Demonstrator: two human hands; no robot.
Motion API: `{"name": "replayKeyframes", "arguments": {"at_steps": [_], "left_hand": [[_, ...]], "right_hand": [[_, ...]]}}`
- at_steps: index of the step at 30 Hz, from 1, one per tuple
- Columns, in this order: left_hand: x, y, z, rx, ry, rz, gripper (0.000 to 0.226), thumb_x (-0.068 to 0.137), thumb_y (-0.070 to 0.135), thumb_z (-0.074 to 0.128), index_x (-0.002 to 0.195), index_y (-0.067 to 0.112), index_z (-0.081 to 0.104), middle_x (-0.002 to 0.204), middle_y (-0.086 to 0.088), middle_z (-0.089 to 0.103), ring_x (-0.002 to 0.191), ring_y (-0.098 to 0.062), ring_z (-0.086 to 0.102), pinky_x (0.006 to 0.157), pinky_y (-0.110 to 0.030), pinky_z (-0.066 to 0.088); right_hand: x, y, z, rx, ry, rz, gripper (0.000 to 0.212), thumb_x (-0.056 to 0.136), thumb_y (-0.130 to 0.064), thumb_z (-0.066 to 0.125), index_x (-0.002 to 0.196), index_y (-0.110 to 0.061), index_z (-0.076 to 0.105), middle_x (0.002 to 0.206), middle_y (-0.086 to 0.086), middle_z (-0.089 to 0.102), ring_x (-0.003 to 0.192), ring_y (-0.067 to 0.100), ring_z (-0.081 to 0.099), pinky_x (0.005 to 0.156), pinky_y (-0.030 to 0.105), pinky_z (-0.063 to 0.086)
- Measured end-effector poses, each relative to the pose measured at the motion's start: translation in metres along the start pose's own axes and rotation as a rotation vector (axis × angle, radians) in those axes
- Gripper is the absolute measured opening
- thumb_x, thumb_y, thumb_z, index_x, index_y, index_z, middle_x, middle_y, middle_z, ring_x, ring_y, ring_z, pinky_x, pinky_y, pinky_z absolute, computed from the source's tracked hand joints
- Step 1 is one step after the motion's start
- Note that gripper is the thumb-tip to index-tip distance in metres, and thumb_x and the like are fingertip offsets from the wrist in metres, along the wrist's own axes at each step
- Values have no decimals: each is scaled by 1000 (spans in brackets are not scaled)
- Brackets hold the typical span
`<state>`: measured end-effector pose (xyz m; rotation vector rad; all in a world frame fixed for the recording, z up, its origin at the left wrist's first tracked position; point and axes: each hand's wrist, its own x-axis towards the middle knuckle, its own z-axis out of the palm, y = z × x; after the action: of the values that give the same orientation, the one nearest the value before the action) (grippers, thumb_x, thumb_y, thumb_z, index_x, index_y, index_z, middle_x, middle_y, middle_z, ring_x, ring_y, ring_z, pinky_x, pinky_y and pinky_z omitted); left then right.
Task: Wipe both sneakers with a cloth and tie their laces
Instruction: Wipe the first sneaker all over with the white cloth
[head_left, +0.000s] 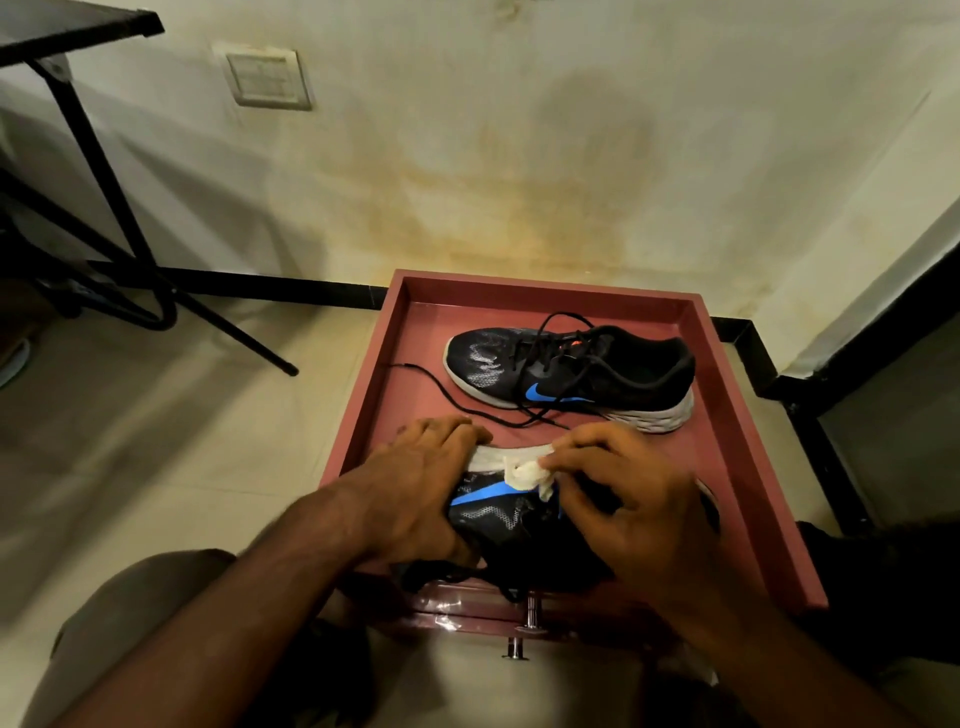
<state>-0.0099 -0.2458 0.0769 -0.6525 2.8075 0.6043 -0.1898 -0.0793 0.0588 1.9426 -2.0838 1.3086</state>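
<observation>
a: how are the hands set?

b: both reach forward over a reddish tray. the left hand lies palm down, fingers curled over the toe end of the near sneaker, gripping it and holding it tipped on its side so the pale sole edge faces up.

a: and the right hand?

b: the right hand is closed around a small whitish cloth, pinched at the fingertips and pressed against the sole edge, just above the blue logo.

a: where's the other shoe?

b: the far sneaker stands upright at the back of the tray, apart from both hands, toe pointing left. its black laces are loose, one end trailing across the tray floor toward the left hand.
</observation>
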Motion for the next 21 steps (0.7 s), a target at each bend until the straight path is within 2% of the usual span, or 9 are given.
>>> {"name": "replayKeyframes", "arguments": {"at_steps": [6, 9, 11, 14, 17, 19, 21], "left_hand": [[3, -2, -2, 1, -86, -18, 123, 65, 64, 82, 159, 32, 10, 164, 8, 14, 149, -23, 18, 117, -57, 34], [-3, -5, -17, -91, -240, -9, 134, 67, 61, 86, 162, 34, -6, 169, 15, -9, 156, -17, -8, 126, -56, 14], [-6, -9, -28, -205, -340, -17, 131, 73, 56, 85, 161, 39, -10, 169, 17, -18, 155, -12, -19, 127, -51, 1], [-5, -11, -34, -255, -374, -24, 121, 81, 45, 83, 161, 41, -8, 169, 16, -20, 155, -13, -20, 124, -51, 2], [0, -8, -32, -228, -349, -16, 118, 83, 41, 82, 163, 37, -6, 171, 14, -14, 156, -16, -14, 124, -51, 7], [1, -8, -30, -209, -330, -7, 118, 82, 45, 82, 163, 34, -4, 171, 13, -5, 157, -17, -6, 124, -49, 12], [0, -9, -28, -216, -306, -1, 119, 80, 48, 83, 163, 34, -2, 170, 13, 2, 157, -18, 0, 125, -47, 18]], "right_hand": [[-7, -32, 31, 49, -239, -106, 16, 96, -17, 70, 111, -13, 76, 112, -1, 68, 106, 14, 64, 91, 29, 53], [-3, -22, 19, -19, -245, -132, 14, 97, -22, 71, 105, -13, 78, 109, 0, 68, 101, 14, 64, 89, 29, 53], [-1, -9, 8, -88, -209, -66, 14, 95, -23, 72, 100, -13, 79, 104, -3, 66, 95, 13, 64, 84, 31, 53], [0, 1, -1, -97, -154, 32, 10, 94, -18, 75, 102, -15, 79, 103, -7, 62, 94, 8, 62, 82, 24, 53], [-2, -9, 10, -66, -100, 88, 23, 89, -8, 78, 110, -16, 73, 106, -6, 62, 98, 8, 63, 85, 24, 54], [-1, -24, 24, 5, -104, 59, 23, 88, -3, 78, 109, -12, 72, 108, -3, 64, 101, 11, 64, 87, 30, 54], [-1, -37, 33, 49, -149, -57, 18, 92, -6, 74, 109, -9, 75, 112, 2, 65, 106, 17, 65, 91, 33, 54]]}}
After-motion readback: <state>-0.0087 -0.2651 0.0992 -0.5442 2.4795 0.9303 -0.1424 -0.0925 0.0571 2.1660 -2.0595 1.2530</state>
